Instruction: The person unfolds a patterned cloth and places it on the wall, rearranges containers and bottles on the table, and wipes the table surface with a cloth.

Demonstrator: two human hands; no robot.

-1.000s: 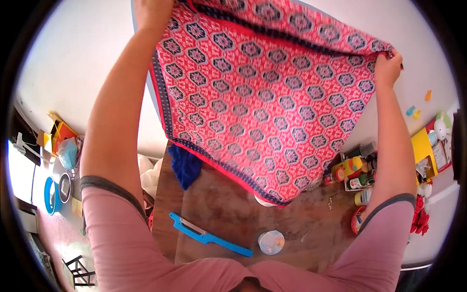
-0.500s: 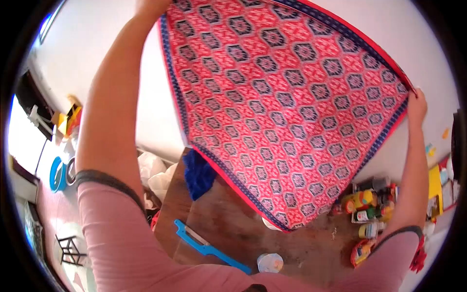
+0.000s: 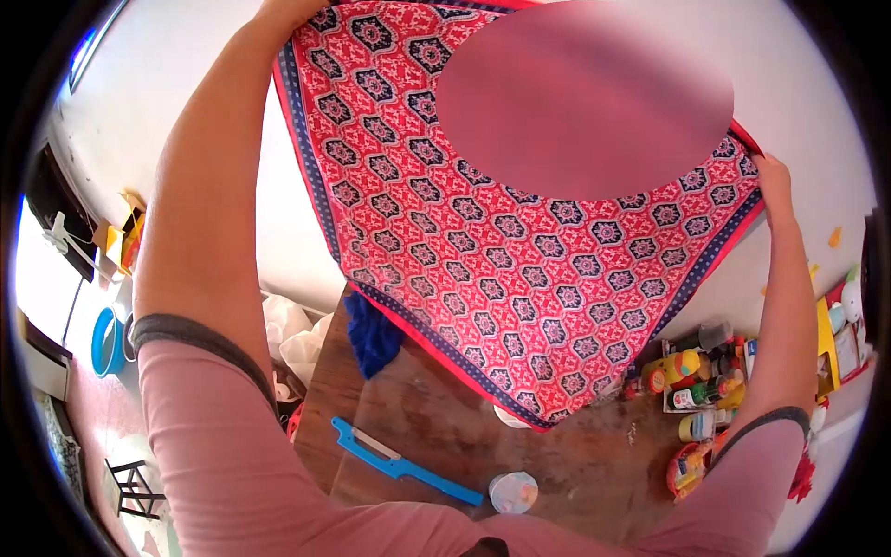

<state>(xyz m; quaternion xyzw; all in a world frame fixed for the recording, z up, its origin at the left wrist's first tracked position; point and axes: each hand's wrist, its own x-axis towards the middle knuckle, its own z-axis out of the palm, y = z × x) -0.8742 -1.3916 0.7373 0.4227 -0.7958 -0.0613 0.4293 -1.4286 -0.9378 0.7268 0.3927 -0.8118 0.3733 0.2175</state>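
Observation:
A red cloth (image 3: 501,251) with dark blue medallions and a dotted navy border hangs spread out over the table. At the top left, my left hand (image 3: 299,13) is closed on one upper corner, partly cut off by the frame's edge. My right hand (image 3: 774,178) grips the other upper corner, on the right. A blurred oval hides the upper middle of the cloth. The lowest corner hangs in front of a white round object (image 3: 510,419) on the table, mostly covered.
The brown wooden table (image 3: 408,427) bears a blue-handled tool (image 3: 399,464), a round tub (image 3: 513,493) and a dark blue cloth (image 3: 373,342). Bottles (image 3: 687,399) crowd its right side. White bags (image 3: 292,334) lie left of it. A blue basin (image 3: 107,342) and black stool (image 3: 135,488) are farther left.
Compared with a second ago, the cloth is opened wider and its top fold is gone. My right hand has moved outward and down. Since half a second ago the cloth has shifted slightly left.

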